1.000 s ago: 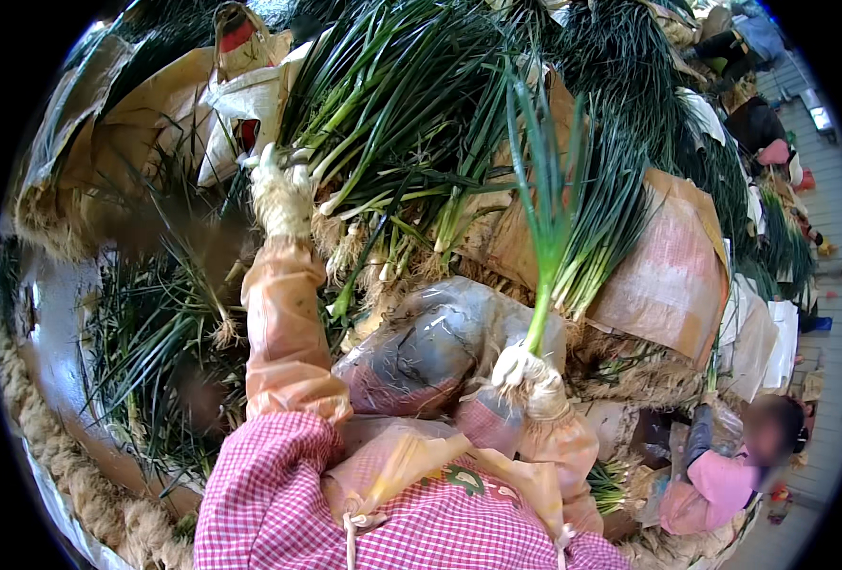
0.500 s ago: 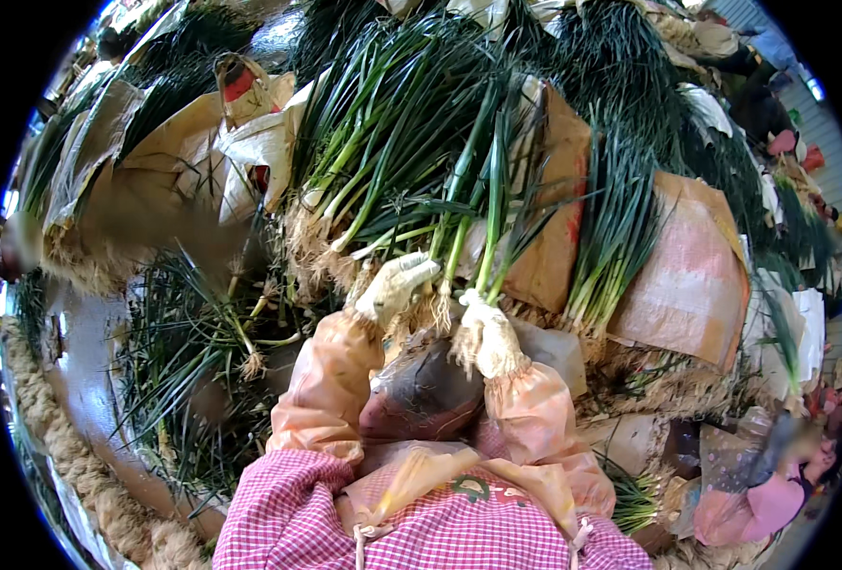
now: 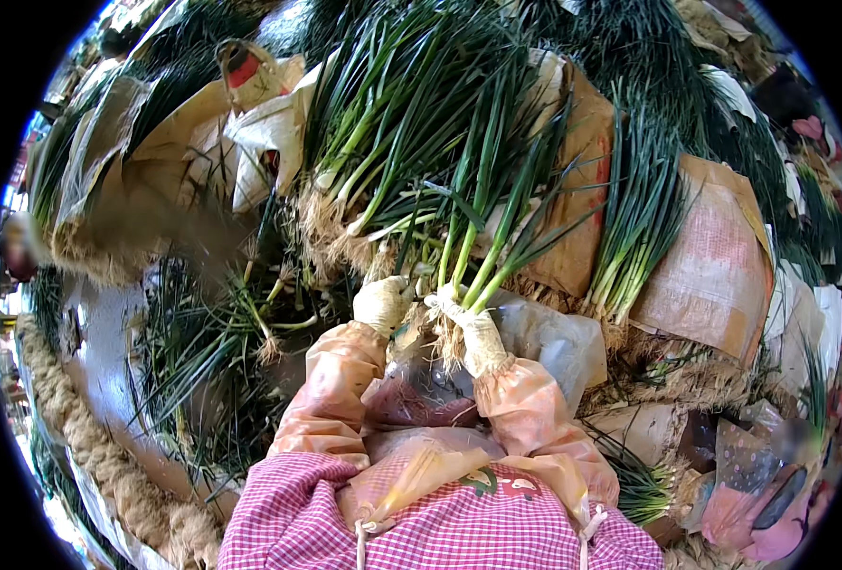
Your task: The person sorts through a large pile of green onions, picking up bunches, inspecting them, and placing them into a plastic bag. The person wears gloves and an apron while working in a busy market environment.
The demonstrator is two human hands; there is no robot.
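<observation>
Gloved in off-white and closed, my right hand (image 3: 470, 331) grips a few green onions (image 3: 476, 256) near their white ends. Their leaves point away from me and their roots hang below the fist. My left hand (image 3: 381, 304), in a matching glove, is curled at the root side of a large heap of green onions (image 3: 383, 142). Its fingertips are turned away, so what lies in them is hidden. Peach plastic sleeves cover both forearms.
Loose green onions (image 3: 212, 351) lie at the left beside a thick fuzzy roll (image 3: 107, 446). On the right, another bunch (image 3: 639, 237) rests between a brown sheet (image 3: 577, 190) and a pale woven sheet (image 3: 706, 266). Part of a person in pink (image 3: 753, 513) shows at the lower right.
My left hand has gone from extended fingers to a curled shape at the heap. The right hand has shifted slightly left and toward me, its onions now fanned more to the right.
</observation>
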